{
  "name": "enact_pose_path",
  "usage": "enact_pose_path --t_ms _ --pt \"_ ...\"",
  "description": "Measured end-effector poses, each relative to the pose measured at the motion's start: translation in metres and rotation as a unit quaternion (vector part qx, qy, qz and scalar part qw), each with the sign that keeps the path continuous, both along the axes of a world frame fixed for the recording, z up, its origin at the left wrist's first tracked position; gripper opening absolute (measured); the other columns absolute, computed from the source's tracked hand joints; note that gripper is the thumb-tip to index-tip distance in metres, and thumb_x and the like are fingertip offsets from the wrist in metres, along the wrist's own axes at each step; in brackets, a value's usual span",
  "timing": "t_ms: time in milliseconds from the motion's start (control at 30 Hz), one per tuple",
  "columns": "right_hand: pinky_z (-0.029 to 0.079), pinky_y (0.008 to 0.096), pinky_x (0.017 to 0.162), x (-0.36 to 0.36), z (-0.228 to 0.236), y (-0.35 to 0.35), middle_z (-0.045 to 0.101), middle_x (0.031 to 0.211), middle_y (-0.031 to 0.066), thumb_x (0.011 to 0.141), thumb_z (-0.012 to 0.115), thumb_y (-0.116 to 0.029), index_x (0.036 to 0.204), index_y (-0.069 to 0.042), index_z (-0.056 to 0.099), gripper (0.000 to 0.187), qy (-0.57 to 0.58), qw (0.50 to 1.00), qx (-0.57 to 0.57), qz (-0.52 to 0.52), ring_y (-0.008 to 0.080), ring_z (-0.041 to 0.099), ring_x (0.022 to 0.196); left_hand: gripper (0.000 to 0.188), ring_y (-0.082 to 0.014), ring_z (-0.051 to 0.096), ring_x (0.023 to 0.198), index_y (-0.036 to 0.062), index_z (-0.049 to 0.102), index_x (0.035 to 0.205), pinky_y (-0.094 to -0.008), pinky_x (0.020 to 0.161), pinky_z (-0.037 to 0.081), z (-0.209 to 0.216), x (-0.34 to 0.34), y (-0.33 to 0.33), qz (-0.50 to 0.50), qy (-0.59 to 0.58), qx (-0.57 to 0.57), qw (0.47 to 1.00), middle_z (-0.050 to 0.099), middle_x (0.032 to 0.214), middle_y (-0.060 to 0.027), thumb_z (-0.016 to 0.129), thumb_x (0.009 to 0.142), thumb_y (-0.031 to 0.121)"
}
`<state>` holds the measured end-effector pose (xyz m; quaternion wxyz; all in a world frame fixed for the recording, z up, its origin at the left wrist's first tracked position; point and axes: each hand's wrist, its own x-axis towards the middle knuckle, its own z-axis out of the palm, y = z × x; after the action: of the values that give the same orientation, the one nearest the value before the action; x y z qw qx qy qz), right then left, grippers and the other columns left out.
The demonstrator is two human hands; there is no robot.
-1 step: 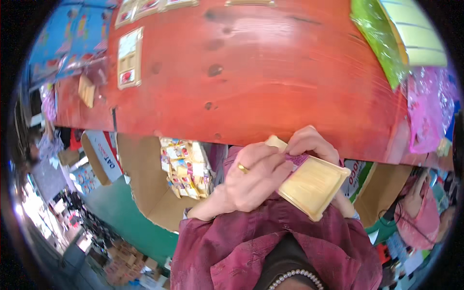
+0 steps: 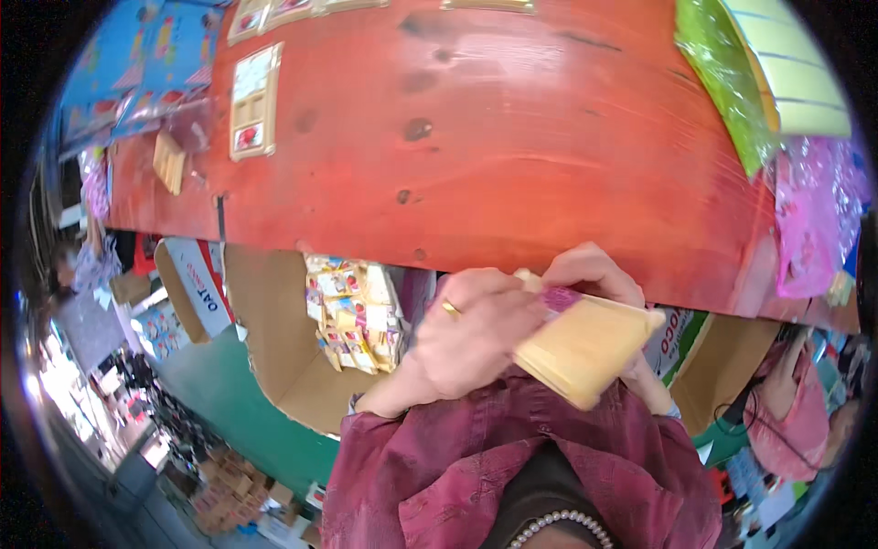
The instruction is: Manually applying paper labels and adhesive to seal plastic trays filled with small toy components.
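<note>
Clock directions run from the middle of the view. The red wooden table [image 2: 558,156], marked with dark knots, fills most of the upper half, from ten to three o'clock. A maroon garment [image 2: 439,457] covers the wearer's front at six. At eight, against the table edge, an open cardboard box [image 2: 274,339] holds a heap of small wrapped packets [image 2: 352,311]; another cardboard box [image 2: 727,366] stands between three and four.

Bright green plastic film [image 2: 718,101] lies at two, blue printed packaging [image 2: 169,46] at ten, and a pink plastic bag [image 2: 809,233] just short of three.

The left hand [image 2: 471,334], at five, is half closed with fingers bent; its fingertips meet the near-left edge of a shallow beige tray [image 2: 585,352], and motion blur prevents telling whether they pinch anything. The tray is at four, tilted above the wearer's lap. The right hand [image 2: 599,274], at three, is curled around the tray's far side and holds it, thumb hidden.

A compartmented tray [image 2: 251,114] with packets lies on the table between ten and eleven. Smallest are a blurred purple patch [image 2: 560,297] between the hands and a gold ring [image 2: 451,309] on the left hand.
</note>
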<state>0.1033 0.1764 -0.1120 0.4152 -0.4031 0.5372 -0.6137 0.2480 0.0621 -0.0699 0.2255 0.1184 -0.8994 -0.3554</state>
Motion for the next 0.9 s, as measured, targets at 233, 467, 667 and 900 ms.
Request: enact_pose_path --t_ms 233,467,667,900 --pt "0.046 0.0207 0.075 0.002 0.007 -0.014 0.052 0.103 0.0094 0.072 0.059 0.015 0.104 0.004 0.055 0.034 -0.049 0.99 0.135 0.009 0.0124 0.055 0.086 0.027 -0.0209 0.06 0.089 -0.0002 0.053 0.111 -0.0387 0.079 0.051 -0.019 0.129 -0.012 0.427 0.282 0.448 0.733 0.061 0.102 -0.0112 0.055 0.086 0.012" --pt "0.048 0.0207 0.067 0.001 0.006 -0.017 0.056 0.091 0.009 0.075 0.059 0.011 0.096 0.004 0.059 0.022 0.048 0.989 0.138 -0.012 0.0117 0.057 0.077 0.037 -0.0272 0.053 0.109 0.0005 0.045 0.124 -0.0469 0.096 0.04 -0.14 0.257 -0.008 0.652 0.316 0.561 0.4 0.053 0.122 -0.0121 0.043 0.093 0.021" --pt "0.051 0.0215 0.063 0.005 0.008 -0.021 0.057 0.088 0.0102 0.075 0.061 0.009 0.094 0.004 0.06 0.019 0.074 0.989 0.125 -0.014 0.0135 0.059 0.073 0.017 -0.0202 0.057 0.078 0.0028 0.057 0.096 -0.0325 0.062 0.048 -0.248 0.335 0.013 0.668 0.119 0.626 0.385 0.059 0.091 -0.0097 0.056 0.085 0.016" --pt "0.049 0.0215 0.055 0.003 0.006 -0.021 0.057 0.083 0.0102 0.076 0.06 0.007 0.091 0.004 0.06 0.015 0.09 0.989 0.113 -0.034 0.0128 0.058 0.068 0.031 -0.0197 0.055 0.093 -0.0033 0.054 0.111 -0.0314 0.082 0.044 -0.124 0.185 -0.053 0.72 0.114 0.115 0.675 0.057 0.105 -0.0127 0.056 0.085 0.012"
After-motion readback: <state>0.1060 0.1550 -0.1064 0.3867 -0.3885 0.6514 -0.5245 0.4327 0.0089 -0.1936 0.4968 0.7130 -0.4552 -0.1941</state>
